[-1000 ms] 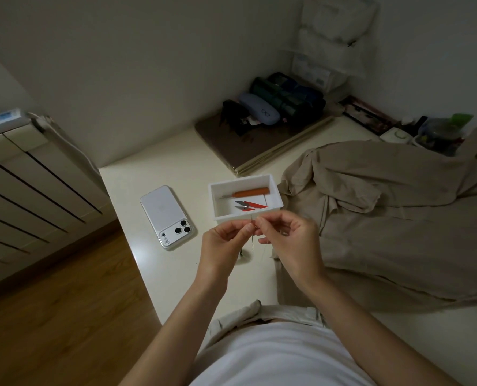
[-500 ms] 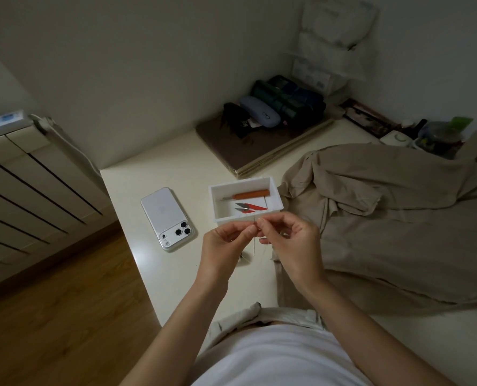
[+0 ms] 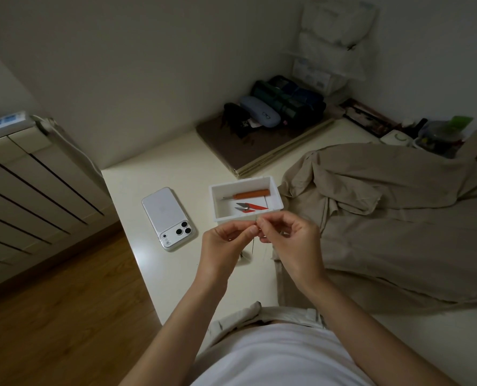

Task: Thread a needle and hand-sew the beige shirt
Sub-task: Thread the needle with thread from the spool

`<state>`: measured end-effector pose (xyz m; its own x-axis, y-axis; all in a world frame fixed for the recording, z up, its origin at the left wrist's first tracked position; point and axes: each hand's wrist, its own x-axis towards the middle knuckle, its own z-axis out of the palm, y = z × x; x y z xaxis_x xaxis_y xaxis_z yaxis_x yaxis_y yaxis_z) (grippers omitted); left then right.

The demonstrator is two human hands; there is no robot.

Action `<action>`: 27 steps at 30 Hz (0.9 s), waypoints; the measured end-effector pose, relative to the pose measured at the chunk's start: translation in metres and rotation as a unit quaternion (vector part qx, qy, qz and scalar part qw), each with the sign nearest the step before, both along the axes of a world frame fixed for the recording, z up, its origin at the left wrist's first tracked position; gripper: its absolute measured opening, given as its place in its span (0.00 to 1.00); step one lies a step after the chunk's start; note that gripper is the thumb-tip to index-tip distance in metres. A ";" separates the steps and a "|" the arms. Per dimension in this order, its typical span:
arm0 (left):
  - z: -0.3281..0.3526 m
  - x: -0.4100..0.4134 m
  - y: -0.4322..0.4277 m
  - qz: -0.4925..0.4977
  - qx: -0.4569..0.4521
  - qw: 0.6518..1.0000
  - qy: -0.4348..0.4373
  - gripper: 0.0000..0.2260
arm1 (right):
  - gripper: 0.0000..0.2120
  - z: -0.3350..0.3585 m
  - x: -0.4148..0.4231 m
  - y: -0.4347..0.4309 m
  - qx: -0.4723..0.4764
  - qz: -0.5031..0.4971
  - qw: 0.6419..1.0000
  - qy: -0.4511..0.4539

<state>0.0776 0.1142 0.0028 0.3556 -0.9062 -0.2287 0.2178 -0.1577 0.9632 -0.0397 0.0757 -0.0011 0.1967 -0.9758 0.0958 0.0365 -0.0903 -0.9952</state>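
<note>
The beige shirt (image 3: 384,218) lies crumpled on the white table (image 3: 153,179), to the right of my hands. My left hand (image 3: 226,240) and my right hand (image 3: 290,238) meet fingertip to fingertip just in front of a small white tray (image 3: 213,201). Both pinch tightly. A thin needle (image 3: 252,246) hangs point down from where the fingertips meet, seemingly held by the left hand. The thread in my right pinch is too fine to see clearly. A small object (image 3: 244,256), perhaps a spool, lies on the table under my hands, mostly hidden.
The tray holds red-handled thread snips (image 3: 249,208) and an orange-handled seam ripper (image 3: 252,194). A white phone (image 3: 169,218) lies face down left of the tray. Brown boards (image 3: 259,151) with a glasses case (image 3: 261,114) and clutter fill the far corner. A radiator (image 3: 23,190) stands at left.
Both hands stay pinched together in front of the tray, with only slight finger adjustments. Nothing on the table has moved.
</note>
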 end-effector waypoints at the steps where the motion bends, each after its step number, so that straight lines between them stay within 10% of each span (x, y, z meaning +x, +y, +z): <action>1: 0.000 0.000 0.000 0.000 0.000 1.000 -0.003 0.04 | 0.03 0.000 0.000 0.000 0.001 -0.001 1.000 0.000; 27: 0.004 -0.002 0.000 0.005 -0.003 1.000 -0.006 0.05 | 0.03 -0.002 -0.001 0.000 -0.025 0.000 1.000 0.000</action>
<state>0.0759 0.1146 0.0072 0.3676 -0.9036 -0.2197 0.2086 -0.1501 0.9664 -0.0410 0.0761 -0.0032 0.1967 -0.9699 0.1433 0.0355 -0.1391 -0.9896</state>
